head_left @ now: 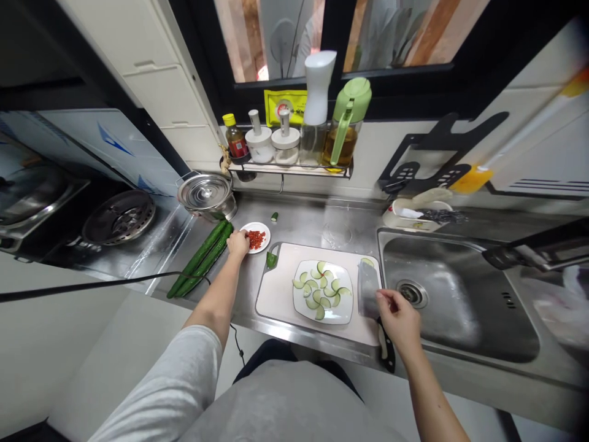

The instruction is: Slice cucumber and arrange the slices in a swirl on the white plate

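Observation:
My left hand (pixel 238 243) is closed at the left rim of a small white plate (pixel 265 228). Chopped red pepper pieces (pixel 256 239) lie on that plate. My right hand (pixel 398 316) hovers by the cutting board's right edge, thumb and fingertips pinched together; anything between them is too small to make out. Below it, a knife (pixel 367 288) rests flat with its blade on the board and its black handle past the edge. On the white cutting board (pixel 276 294) stands a square white plate (pixel 332 315) bearing thin cucumber slices (pixel 324 301) in curved, flower-like groups, with a red speck among them.
Two whole cucumbers (pixel 202 261) lie left of my left hand. A cucumber piece (pixel 271 260) sits on the board's corner, another end (pixel 275 217) behind. A steel pot (pixel 207 193), a seasoning shelf (pixel 294 169) and the sink (pixel 460 301) surround the counter. A dark cable crosses at left.

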A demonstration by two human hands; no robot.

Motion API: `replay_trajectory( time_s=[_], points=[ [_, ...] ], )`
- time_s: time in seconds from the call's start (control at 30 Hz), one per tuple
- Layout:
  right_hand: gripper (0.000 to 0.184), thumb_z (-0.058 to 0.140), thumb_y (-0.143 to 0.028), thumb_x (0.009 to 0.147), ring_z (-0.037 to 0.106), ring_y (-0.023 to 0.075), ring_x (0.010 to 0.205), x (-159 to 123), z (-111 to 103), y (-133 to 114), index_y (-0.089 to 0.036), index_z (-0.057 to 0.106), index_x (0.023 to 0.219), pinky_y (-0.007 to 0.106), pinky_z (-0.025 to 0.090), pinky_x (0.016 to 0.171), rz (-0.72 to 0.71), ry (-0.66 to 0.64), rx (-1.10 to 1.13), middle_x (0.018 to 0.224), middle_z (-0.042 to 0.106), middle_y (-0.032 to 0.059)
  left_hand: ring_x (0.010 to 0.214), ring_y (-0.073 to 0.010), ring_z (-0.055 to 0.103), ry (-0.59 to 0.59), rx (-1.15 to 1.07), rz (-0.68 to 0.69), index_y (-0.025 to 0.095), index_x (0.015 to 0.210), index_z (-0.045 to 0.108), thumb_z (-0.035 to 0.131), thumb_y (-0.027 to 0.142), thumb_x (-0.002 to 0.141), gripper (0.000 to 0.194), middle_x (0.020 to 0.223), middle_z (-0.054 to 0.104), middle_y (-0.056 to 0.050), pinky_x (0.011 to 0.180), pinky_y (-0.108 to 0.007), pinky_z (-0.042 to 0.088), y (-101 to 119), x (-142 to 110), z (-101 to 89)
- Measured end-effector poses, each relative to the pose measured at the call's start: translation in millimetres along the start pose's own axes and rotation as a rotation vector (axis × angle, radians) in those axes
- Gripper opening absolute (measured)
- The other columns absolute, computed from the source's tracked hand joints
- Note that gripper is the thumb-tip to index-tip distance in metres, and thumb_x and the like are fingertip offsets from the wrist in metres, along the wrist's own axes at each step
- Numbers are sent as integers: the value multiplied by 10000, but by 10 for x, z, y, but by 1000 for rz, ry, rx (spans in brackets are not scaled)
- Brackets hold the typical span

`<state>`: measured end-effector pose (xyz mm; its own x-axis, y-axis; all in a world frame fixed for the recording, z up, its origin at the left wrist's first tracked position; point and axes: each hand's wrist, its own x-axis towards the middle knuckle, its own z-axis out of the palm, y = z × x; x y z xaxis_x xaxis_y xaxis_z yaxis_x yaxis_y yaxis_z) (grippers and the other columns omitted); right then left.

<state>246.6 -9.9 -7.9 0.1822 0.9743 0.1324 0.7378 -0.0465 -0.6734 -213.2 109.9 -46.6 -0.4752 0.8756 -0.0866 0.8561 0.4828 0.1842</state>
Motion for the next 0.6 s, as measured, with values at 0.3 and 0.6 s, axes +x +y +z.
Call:
replay_trajectory(
  time_s=[0.3, 0.6],
  points=[
    [466, 436, -575, 780, 519, 176, 580, -24, 6, 13, -173, 667, 826, 290, 393, 585, 10, -42, -4, 623, 589, 36, 960, -221, 602, 56, 7, 17, 247, 997, 672, 486, 328, 860, 245, 1040, 610, -84, 829, -336, 408, -67, -64, -18],
    [477, 430, -579, 790, 529, 182, 586, -51, 22, 36, -172, 671, 853, 289, 385, 579, 8, -78, -18, 616, 590, 35, 959, -230, 615, 45, -4, 54, 242, 961, 698, 491, 319, 849, 247, 1046, 636, -86, 845, -342, 419, -66, -2, -23]
  ],
)
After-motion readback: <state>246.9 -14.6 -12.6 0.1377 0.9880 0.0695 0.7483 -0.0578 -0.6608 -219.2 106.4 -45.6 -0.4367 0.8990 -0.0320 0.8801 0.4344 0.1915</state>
